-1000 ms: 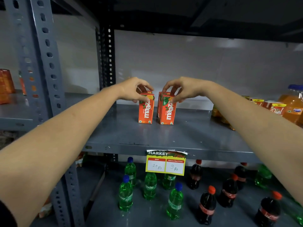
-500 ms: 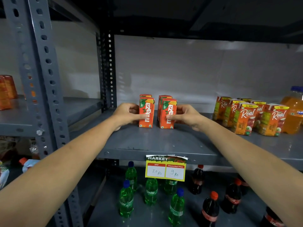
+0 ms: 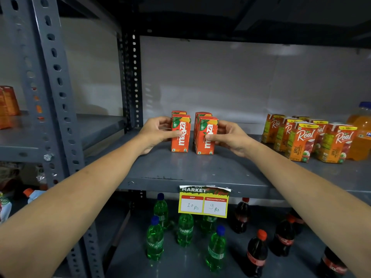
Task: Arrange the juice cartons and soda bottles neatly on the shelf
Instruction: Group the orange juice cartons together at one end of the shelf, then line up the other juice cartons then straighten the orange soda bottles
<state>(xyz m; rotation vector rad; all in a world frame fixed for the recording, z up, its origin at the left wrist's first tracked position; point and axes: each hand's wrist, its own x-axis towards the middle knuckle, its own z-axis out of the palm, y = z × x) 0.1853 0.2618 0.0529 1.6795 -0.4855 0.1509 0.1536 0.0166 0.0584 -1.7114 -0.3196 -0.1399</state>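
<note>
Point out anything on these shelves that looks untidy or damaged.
The green soda bottles and dark cola bottles on the lower shelf stand scattered, not in rows. The price tag has a torn top edge. The Maaza cartons, held by the left hand and right hand, stand upright in two short files.

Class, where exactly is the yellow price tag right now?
The yellow paper price tag hangs from the grey metal shelf's front edge, centre of view, below the orange Maaza juice cartons.
</note>
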